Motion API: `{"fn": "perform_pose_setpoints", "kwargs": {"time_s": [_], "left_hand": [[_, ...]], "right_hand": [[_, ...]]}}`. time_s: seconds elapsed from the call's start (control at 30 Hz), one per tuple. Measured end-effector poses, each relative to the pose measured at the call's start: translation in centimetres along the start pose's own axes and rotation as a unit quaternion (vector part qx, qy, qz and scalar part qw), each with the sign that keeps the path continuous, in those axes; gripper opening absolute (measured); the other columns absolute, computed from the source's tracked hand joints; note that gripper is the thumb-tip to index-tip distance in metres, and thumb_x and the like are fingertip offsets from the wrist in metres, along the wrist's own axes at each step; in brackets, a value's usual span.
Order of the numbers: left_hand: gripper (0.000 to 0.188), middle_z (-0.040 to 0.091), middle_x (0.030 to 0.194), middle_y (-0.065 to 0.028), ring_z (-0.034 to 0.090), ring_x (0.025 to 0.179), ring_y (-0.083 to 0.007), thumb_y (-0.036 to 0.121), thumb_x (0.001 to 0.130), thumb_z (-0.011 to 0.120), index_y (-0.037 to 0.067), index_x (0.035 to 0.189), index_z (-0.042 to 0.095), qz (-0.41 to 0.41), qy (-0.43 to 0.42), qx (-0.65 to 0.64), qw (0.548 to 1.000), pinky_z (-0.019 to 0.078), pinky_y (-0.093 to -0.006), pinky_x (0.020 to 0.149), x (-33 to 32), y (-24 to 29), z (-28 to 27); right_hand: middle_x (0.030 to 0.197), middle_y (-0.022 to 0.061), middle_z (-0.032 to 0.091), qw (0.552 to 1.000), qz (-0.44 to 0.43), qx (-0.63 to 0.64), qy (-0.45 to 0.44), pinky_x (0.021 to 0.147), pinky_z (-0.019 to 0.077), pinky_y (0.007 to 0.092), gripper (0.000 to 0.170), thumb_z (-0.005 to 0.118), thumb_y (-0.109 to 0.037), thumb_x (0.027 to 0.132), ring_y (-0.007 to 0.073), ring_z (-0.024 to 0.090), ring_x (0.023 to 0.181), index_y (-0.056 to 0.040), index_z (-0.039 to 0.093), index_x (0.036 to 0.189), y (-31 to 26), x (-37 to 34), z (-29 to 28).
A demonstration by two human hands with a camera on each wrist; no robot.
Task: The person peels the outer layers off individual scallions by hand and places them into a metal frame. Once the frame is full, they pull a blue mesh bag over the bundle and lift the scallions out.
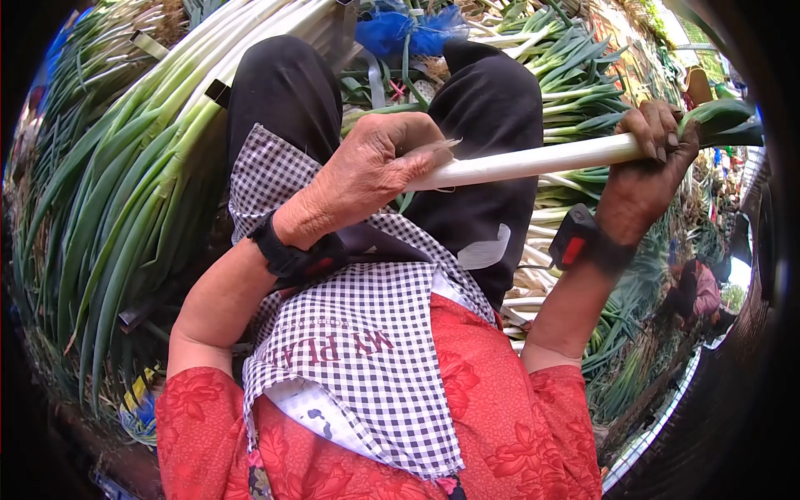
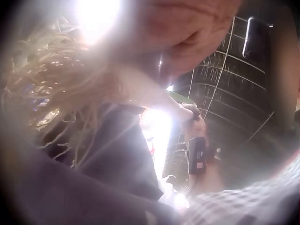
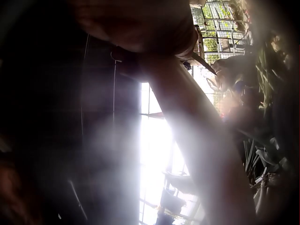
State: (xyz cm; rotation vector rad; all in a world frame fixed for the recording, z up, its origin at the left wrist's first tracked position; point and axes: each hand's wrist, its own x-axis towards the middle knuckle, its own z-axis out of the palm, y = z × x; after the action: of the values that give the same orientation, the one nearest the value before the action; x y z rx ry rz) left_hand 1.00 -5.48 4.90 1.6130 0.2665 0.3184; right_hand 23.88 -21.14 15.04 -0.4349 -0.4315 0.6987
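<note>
A single thick leek (image 1: pixel 533 162) with a white shaft spans the space between both hands, above the dark trousers. The left hand (image 1: pixel 387 154) pinches its root end, thumb and fingers closed there. Toward the leafy end, the right hand (image 1: pixel 650 162) has its fingers curled round the shaft, and green leaf stubs stick out beyond it. In the left wrist view, stringy roots (image 2: pixel 61 89) hang beside the left hand (image 2: pixel 187 33). The right wrist view shows the pale shaft (image 3: pixel 197 126) running down from the right hand (image 3: pixel 140 23).
A large bundle of leeks (image 1: pixel 125 192) lies left of the knees. More leeks (image 1: pixel 575 92) are stacked on the right. Blue plastic (image 1: pixel 408 33) lies beyond the knees, and a loose pale peel (image 1: pixel 486 248) rests on the trousers. Another person (image 1: pixel 700 290) is at the far right.
</note>
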Motion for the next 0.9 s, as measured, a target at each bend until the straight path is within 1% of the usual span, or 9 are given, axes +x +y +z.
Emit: {"fn": "perform_pose_setpoints", "kwargs": {"time_s": [0.13,0.33,0.4,0.53,0.57,0.63,0.67,0.73,0.9], "left_hand": [[0.022,0.063,0.078,-0.0036,0.057,0.074,-0.0081,0.021,0.095,0.059,0.001,0.088,0.065,-0.111,0.047,-0.047,0.992,0.0476,-0.0234,0.069,0.2,-1.0,0.1],[0.024,0.051,0.063,-0.0009,0.052,0.059,-0.0097,0.022,0.098,0.053,0.002,0.089,0.061,-0.068,0.105,-0.468,0.875,0.0531,-0.0279,0.074,0.2,-1.5,-0.3],[0.027,0.045,0.059,0.0016,0.048,0.054,-0.0079,0.025,0.098,0.052,0.002,0.089,0.061,-0.056,0.121,-0.457,0.879,0.0517,-0.0266,0.068,0.2,-1.5,-0.8],[0.025,0.057,0.070,-0.0027,0.052,0.057,-0.0091,0.025,0.096,0.055,0.000,0.097,0.062,-0.097,0.094,-0.072,0.988,0.0474,-0.0242,0.061,0.2,-0.4,-3.3],[0.025,0.061,0.077,-0.0052,0.056,0.064,-0.0101,0.023,0.094,0.058,-0.001,0.100,0.062,0.097,0.130,0.223,0.961,0.0486,-0.0251,0.063,0.9,-0.5,-3.5],[0.025,0.066,0.095,-0.0097,0.063,0.083,-0.0136,0.015,0.088,0.064,-0.001,0.107,0.065,0.180,0.147,0.351,0.907,0.0513,-0.0279,0.071,0.9,0.4,-2.3],[0.025,0.066,0.095,-0.0097,0.063,0.083,-0.0136,0.015,0.088,0.064,-0.001,0.107,0.065,0.182,0.147,0.353,0.906,0.0513,-0.0279,0.071,0.7,1.1,-1.6],[0.024,0.067,0.096,-0.0100,0.063,0.085,-0.0137,0.013,0.086,0.066,-0.001,0.106,0.067,-0.033,-0.003,0.119,0.992,0.0512,-0.0281,0.075,0.5,2.3,-0.7],[0.029,0.067,0.088,-0.0063,0.059,0.075,-0.0071,0.011,0.087,0.064,0.001,0.114,0.066,-0.064,0.008,0.060,0.996,0.0498,-0.0219,0.068,0.6,0.5,1.3]], "right_hand": [[0.065,-0.0025,0.040,1.000,-0.011,-0.001,-0.029,0.050,0.0381,0.0228,0.017,0.061,-0.014,0.090,0.0066,0.038,0.051,-0.0035,0.047,0.088,-0.2,0.1,-0.6],[0.064,-0.0020,0.039,0.999,-0.025,0.006,-0.021,0.050,0.0380,0.0238,0.023,0.062,-0.011,0.086,0.0078,0.038,0.049,-0.0076,0.042,0.075,-3.3,0.6,-0.9],[0.063,-0.0016,0.038,1.000,-0.003,0.024,-0.008,0.050,0.0384,0.0248,0.026,0.062,-0.011,0.086,0.0086,0.038,0.048,-0.0081,0.041,0.072,-4.4,0.9,-1.7],[0.063,-0.0016,0.038,0.999,0.004,0.051,-0.003,0.051,0.0389,0.0248,0.025,0.062,-0.011,0.086,0.0085,0.038,0.048,-0.0077,0.041,0.073,-5.4,0.9,-2.9],[0.063,-0.0016,0.038,0.999,0.005,0.046,-0.008,0.051,0.0391,0.0247,0.025,0.063,-0.011,0.086,0.0084,0.039,0.048,-0.0075,0.041,0.074,-5.4,0.8,-3.0],[0.063,-0.0020,0.039,0.999,-0.005,0.031,-0.015,0.051,0.0388,0.0244,0.024,0.062,-0.012,0.086,0.0080,0.039,0.049,-0.0075,0.041,0.075,-4.9,0.8,-2.7],[0.064,-0.0023,0.039,1.000,-0.017,0.012,-0.022,0.051,0.0385,0.0242,0.024,0.062,-0.012,0.087,0.0077,0.039,0.049,-0.0075,0.041,0.077,-4.7,0.8,-2.5],[0.064,-0.0026,0.040,0.999,-0.030,-0.008,-0.026,0.051,0.0381,0.0238,0.022,0.062,-0.012,0.087,0.0074,0.038,0.049,-0.0070,0.042,0.079,-4.3,0.7,-2.0],[0.065,-0.0033,0.041,0.990,-0.082,-0.111,-0.035,0.049,0.0365,0.0223,0.019,0.062,-0.013,0.088,0.0063,0.037,0.050,-0.0045,0.046,0.085,-2.6,-0.3,1.3]]}}
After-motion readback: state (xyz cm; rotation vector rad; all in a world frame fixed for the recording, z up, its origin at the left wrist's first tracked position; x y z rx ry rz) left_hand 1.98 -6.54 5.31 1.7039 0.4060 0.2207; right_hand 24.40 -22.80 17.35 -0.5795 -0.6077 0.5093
